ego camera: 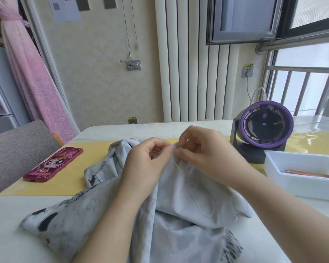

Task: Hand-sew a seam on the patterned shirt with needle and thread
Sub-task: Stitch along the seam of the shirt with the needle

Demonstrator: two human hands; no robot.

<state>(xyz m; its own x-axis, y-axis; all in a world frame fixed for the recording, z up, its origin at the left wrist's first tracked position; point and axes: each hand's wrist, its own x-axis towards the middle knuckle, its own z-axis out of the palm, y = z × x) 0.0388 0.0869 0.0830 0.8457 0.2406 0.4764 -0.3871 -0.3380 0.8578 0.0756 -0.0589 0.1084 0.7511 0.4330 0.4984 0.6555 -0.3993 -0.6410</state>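
The grey patterned shirt (pixel 110 211) lies bunched across the table, its pale inside turned up in the middle. My left hand (pixel 146 160) pinches a raised fold of the shirt at its top edge. My right hand (pixel 203 152) meets it from the right, fingertips pinched at the same fold where the needle would be; the needle itself is too small to make out. A pale thread (pixel 199 202) hangs from that spot and loops down over the cloth.
A purple and black desk fan (pixel 262 130) stands at the right back. A white tray (pixel 296 185) holding a brown tool sits to the right. A pink cartoon phone case (pixel 53 162) lies on the yellow mat (pixel 80 168) at left. A grey chair is far left.
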